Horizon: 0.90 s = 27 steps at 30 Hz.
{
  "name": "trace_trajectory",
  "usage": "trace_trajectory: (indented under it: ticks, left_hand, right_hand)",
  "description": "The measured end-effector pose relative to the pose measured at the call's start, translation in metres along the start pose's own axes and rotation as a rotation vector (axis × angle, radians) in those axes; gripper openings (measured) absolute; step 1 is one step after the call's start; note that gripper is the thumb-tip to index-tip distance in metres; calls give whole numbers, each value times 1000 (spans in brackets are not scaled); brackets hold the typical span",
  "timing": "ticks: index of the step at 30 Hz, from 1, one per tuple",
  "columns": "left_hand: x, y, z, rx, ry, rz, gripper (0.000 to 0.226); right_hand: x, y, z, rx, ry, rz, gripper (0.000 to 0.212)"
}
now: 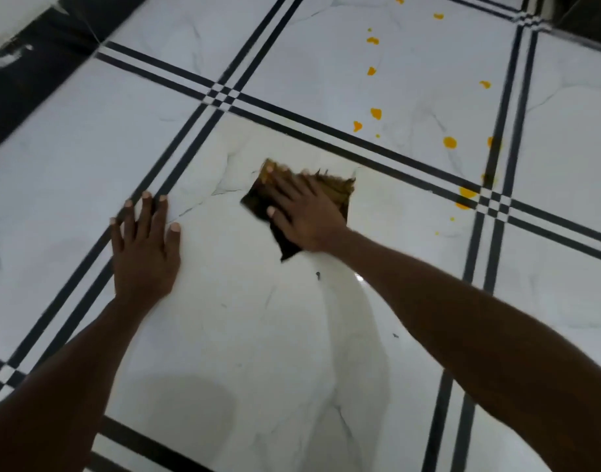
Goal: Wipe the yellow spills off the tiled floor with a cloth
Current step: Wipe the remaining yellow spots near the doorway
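Both forearms run out of the bottom of my view, so I see nothing of the person past the elbows. Much of the cloth [258,204] is hidden under the right hand [300,216], and its far edge is smeared by motion blur, so I cannot make out its full outline. What shows is a dark, thin, roughly square rag with a pointed corner poking out below the wrist and a ragged, yellow-brown stained fringe at the top. The right hand lies flat on it, fingers spread and pressing down, not curled around it.

The left hand [144,247] is open too, palm down on the bare tiled floor [241,335], fingers splayed, fingertips touching a pair of dark stripes. It sits well apart from the cloth.

The floor is glossy white marble-look tile with faint grey veins, crossed by double black lines that form small checkered knots where they meet. It reflects a soft pale shape near the bottom.

The yellow spills [375,112] are scattered blobs and drips on the next tile, up and to the right of the cloth, trailing toward the top edge. The largest patch [465,195] lies on a stripe crossing at right. A dark band [37,80] at upper left is too blurred to identify.
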<state>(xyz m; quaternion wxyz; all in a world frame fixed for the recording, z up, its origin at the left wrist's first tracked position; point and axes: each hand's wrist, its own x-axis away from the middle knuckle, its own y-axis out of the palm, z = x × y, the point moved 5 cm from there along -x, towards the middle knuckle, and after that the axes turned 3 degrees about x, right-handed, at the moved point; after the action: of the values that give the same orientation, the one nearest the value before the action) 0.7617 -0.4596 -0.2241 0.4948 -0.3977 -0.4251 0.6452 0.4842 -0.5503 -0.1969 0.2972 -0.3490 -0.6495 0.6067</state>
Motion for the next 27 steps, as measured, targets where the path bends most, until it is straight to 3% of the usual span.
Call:
trace_trajectory:
  ticks: [2,4,7,10,14,16,18,20,23,25,27]
  left_hand:
    - [1,-2,1,9,7,-24,63]
    - [1,-5,0,5,5,-35,66]
    - [-5,-5,12,18,58,-75,67]
    - [-11,6,62,44,258,-112,64]
    - [-19,31,140,139,364,-131,62]
    - [-17,44,180,152,449,-136,61]
    - [-14,59,219,166,546,-151,59]
    - [-7,74,250,164,612,-169,58]
    - [-3,92,263,105,626,-156,58]
    - [-2,95,260,79,626,-148,58]
    - [-2,95,260,72,634,-160,59]
  right_hand:
    - [49,0,-6,21,-158,-77,58]
    - [68,-7,30,12,-139,-65,58]
    - [50,-17,102,32,227,35,64]
    - [20,-14,96,-18,443,11,71]
    - [77,-9,40,-8,100,-12,59]
    - [132,-13,48,-8,55,-51,57]
    - [174,-17,92,8,217,-46,57]
    - [195,-24,160,20,523,13,59]
    - [177,-30,245,-36,905,39,69]
    - [138,-31,251,-24,878,34,73]
    - [115,-28,217,-9,638,17,73]
